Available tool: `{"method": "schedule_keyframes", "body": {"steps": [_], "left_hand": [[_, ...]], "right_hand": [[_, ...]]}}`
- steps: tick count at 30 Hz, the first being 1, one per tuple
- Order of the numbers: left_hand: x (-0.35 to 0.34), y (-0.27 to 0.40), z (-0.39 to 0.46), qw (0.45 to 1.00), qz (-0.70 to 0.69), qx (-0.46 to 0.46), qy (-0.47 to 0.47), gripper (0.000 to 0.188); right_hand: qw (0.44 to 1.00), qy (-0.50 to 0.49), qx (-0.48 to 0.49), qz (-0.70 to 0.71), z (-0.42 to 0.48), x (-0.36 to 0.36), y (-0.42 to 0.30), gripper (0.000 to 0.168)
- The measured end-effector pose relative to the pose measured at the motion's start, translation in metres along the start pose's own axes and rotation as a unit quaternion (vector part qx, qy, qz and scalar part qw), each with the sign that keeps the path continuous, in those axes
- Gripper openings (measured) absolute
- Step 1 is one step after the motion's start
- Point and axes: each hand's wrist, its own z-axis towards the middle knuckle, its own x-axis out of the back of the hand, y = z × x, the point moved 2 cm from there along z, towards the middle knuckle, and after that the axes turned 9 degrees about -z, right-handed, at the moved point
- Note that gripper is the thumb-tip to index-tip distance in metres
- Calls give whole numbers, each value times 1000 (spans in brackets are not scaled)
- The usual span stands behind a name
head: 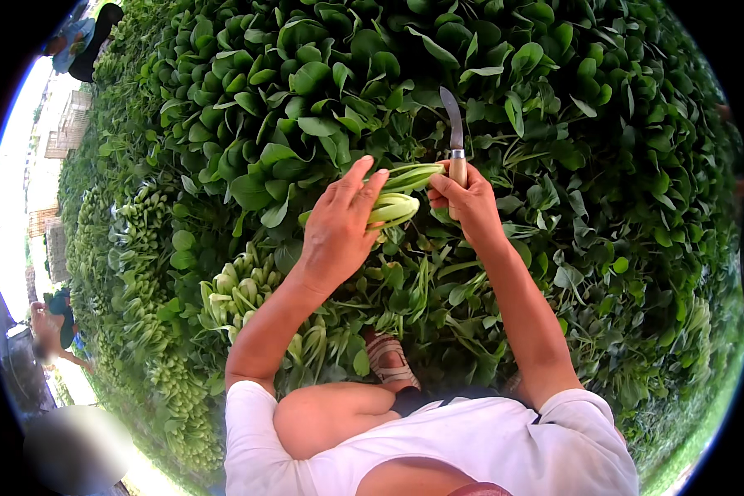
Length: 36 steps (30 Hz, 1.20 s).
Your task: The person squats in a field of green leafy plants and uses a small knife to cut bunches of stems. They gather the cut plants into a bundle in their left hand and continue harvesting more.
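Note:
Leafy greens with pale green stems (394, 209) lie in my left hand (341, 226), its fingers closed around them. My right hand (465, 195) grips the wooden handle of a curved-blade knife (454, 121), blade pointing away from me. The thumb and fingers of that same hand also pinch the base end of another green stalk (412, 177), which reaches across to the left fingertips. Growing leafy greens (310, 80) stand densely beyond both hands. Low leaves and fallen stems lie beneath them.
A pile of cut greens (242, 288) rests beside my left forearm, stem ends up. Long rows of pale-stemmed greens (142, 248) run along the left. My sandalled foot (389, 359) is among the plants. Other people (53, 322) are at the far left, near stacked crates (68, 124).

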Motion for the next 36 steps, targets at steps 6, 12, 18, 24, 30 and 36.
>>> {"method": "schedule_keyframes", "body": {"steps": [6, 12, 18, 24, 30, 36], "left_hand": [[-43, -50, 64, 989, 36, 30, -143, 59], [-70, -122, 49, 944, 292, 69, -137, 33], [-69, -126, 23, 962, 244, 81, -88, 78], [-72, -146, 42, 949, 220, 209, -81, 81], [-63, -142, 42, 966, 181, 174, -67, 51], [-62, -139, 39, 972, 185, 133, -65, 44]], "right_hand": [[993, 10, -39, -110, 4, 4, -4, 30], [864, 11, 136, -485, 73, 14, 41, 42], [811, -6, 113, -574, 111, -14, 58, 42], [817, -24, 106, -567, 126, -21, 76, 45], [825, -82, 83, -553, 133, -10, 69, 45], [876, -68, 129, -460, 143, -8, 85, 47]]}}
